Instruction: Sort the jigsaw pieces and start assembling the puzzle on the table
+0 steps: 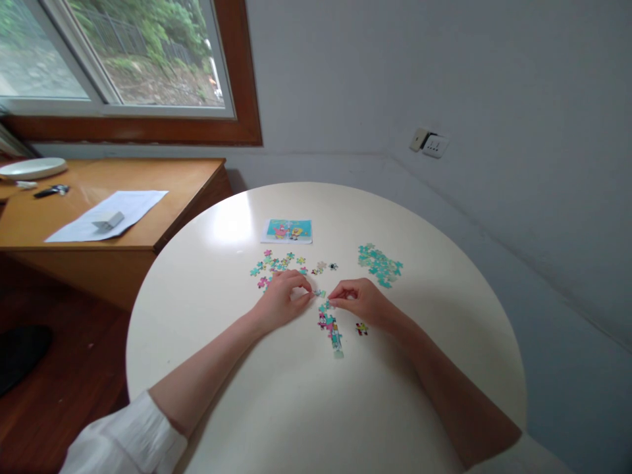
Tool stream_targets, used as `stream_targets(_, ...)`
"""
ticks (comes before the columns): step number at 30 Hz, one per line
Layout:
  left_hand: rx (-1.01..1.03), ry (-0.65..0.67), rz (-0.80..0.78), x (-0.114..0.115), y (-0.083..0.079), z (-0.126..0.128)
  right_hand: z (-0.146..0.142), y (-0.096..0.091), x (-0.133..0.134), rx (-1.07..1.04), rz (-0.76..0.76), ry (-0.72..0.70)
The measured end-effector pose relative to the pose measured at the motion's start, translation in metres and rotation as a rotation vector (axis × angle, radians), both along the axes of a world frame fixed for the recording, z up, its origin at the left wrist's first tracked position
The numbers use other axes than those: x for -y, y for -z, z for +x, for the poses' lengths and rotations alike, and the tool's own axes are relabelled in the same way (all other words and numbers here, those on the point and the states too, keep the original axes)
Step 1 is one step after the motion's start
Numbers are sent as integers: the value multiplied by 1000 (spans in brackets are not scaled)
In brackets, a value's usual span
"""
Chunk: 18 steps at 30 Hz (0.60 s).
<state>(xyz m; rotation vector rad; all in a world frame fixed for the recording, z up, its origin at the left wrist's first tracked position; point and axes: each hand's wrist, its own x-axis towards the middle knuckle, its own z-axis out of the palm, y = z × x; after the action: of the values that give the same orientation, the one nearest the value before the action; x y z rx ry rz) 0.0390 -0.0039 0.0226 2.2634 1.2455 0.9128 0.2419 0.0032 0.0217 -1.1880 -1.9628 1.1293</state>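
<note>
My left hand [286, 297] is closed in a pinch on a small teal jigsaw puzzle piece [320, 293] above the middle of the table. Facing it, my right hand [363, 299] pinches with thumb and forefinger at the top end of a joined strip of puzzle pieces [330, 322]; what lies between those fingertips is too small to make out. Pink, teal and white show on the strip. To its right lies a small joined yellow, black and red cluster [362, 328]. Loose mixed-colour pieces [269, 263] lie beyond my left hand, partly hidden by it.
A pile of teal pieces [380, 263] lies at the right on the round white table [237, 408]. Toward the back is a printed picture card [288, 230]. A wooden desk [192, 181] with paper [133, 201] stands at the left, below a window. A few single pieces [322, 266] lie mid-table.
</note>
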Motion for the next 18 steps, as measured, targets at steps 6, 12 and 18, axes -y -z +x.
stream_targets(6,-81,90,-21,2,1,1,1,-2,1,40,-12,-64)
stream_targets(12,-122,146,-38,3,3,0,1,-5,2,94,-4,-98)
stream_targets(18,-132,166,-38,3,5,1,1,-3,2,98,5,-108)
